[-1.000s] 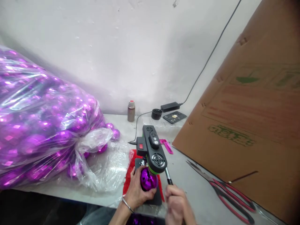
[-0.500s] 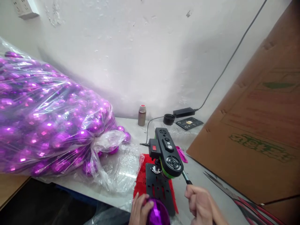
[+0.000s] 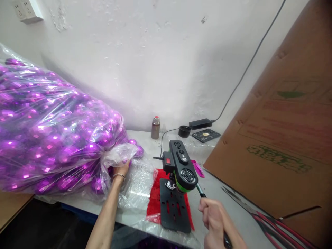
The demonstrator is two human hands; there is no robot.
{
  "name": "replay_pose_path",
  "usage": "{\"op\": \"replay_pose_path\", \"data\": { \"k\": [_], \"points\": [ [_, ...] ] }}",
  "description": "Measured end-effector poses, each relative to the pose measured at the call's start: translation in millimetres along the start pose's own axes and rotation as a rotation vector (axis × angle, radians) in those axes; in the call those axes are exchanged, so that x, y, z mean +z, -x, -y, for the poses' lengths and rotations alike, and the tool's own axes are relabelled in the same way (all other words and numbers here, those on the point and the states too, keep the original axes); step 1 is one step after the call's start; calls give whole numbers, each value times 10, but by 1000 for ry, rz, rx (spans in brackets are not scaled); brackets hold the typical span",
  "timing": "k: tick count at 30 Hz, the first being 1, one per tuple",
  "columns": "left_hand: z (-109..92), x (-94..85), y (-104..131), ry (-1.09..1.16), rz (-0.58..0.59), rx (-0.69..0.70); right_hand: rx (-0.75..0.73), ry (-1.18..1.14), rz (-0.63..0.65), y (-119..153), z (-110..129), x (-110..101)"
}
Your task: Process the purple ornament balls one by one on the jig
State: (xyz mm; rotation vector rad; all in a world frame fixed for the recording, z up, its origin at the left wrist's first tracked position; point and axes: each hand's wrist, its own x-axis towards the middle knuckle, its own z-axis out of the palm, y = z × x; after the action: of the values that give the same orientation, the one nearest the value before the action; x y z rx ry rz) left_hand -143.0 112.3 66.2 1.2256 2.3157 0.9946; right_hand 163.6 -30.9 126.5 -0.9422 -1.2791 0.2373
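Observation:
My right hand [image 3: 214, 219] is closed round the black-gripped lever handle [image 3: 200, 191] of a small black and green device [image 3: 183, 165]. This device has round vents, buttons and a red switch, and stands on a slotted black base plate [image 3: 174, 218]. My left hand [image 3: 123, 169] is at the gathered mouth of a clear plastic bag [image 3: 121, 151], its fingers partly hidden by the plastic and out of clear sight. Shiny purple balls [image 3: 139, 150] lie beside that hand, and many more fill the bag.
Beneath the base plate lies a red cloth [image 3: 153, 202]. Along the wall stand a bottle [image 3: 155, 128], a black round cup [image 3: 184, 131], a power adapter [image 3: 201, 123] and a dark patterned card [image 3: 206, 135]. Red-handled cutters [image 3: 261, 221] lie by a large cardboard box [image 3: 272, 138] at right.
My left hand has gone from the purple ball at the front of the base plate to the bag's mouth at left. That ball is out of view. My right hand stays on the lever handle.

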Motion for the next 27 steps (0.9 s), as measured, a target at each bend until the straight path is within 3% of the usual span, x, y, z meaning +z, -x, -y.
{"op": "replay_pose_path", "data": {
  "k": [4, 10, 12, 16, 18, 20, 23, 25, 27],
  "points": [
    [29, -12, 232, 301, 54, -103, 14, -23, -18, -7, 37, 14],
    [229, -15, 946, 592, 200, -73, 17, -56, -45, -48, 89, 41],
    [330, 63, 1151, 497, 158, 47, -12, -43, -15, -54, 89, 25],
    [494, 231, 1379, 68, 69, 435, -55, -30, 18, -41, 70, -2],
    [522, 266, 1436, -44, 100, 548, -59, -33, 20, -28, 59, 0],
    [514, 271, 1486, -14, 182, 600, -56, -36, 15, -16, 53, 6],
    [475, 277, 1551, 317, 289, 476, -58, -35, 11, -6, 54, 8],
    [460, 305, 1572, 541, 223, 288, -50, -24, 14, -3, 59, 4],
    [452, 341, 1573, 562, 113, 172, -46, -16, 11, -4, 64, 0]
  ]
}}
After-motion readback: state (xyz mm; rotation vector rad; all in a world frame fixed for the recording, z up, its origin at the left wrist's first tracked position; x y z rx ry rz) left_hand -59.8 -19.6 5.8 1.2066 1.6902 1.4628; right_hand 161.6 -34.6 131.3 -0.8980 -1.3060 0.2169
